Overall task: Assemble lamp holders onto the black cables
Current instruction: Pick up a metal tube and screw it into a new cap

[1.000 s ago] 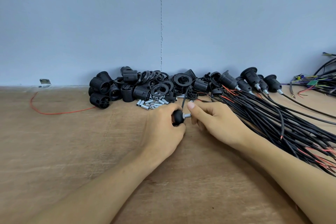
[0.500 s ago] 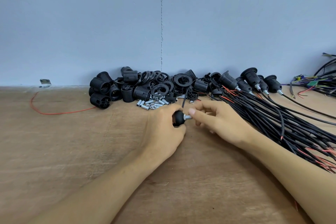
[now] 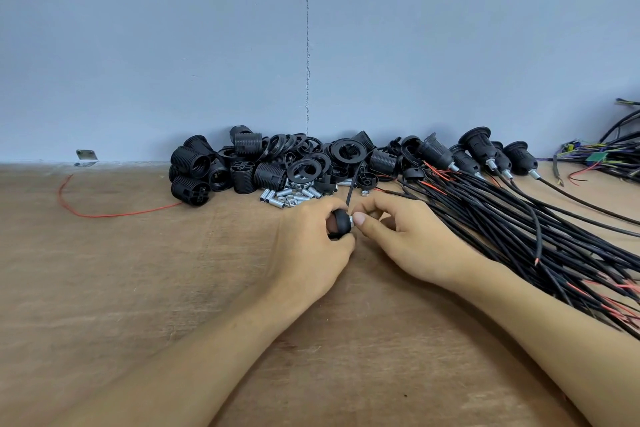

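Black and domed, a lamp holder cap (image 3: pixel 341 220) sits in the left hand (image 3: pixel 311 246), whose fingers curl round it just above the wooden worktop (image 3: pixel 138 288), near the middle and somewhat toward the back edge. A silver fitting (image 3: pixel 350 218) juts from the cap's right side, and the right hand (image 3: pixel 408 243) pinches it between thumb and forefinger, the other fingers loosely bent. A single black cable (image 3: pixel 351 187) rises from between the two hands toward the wall. Along the back edge lies a heap of loose holder parts (image 3: pixel 277 163), with small metal tubes (image 3: pixel 287 196) scattered just in front. A thick bundle of black cables (image 3: pixel 519 218) fans toward the right edge, beside the right forearm; finished holders (image 3: pixel 478 149) lie at its far end. A thin red wire (image 3: pixel 104 213) loops toward the back left.
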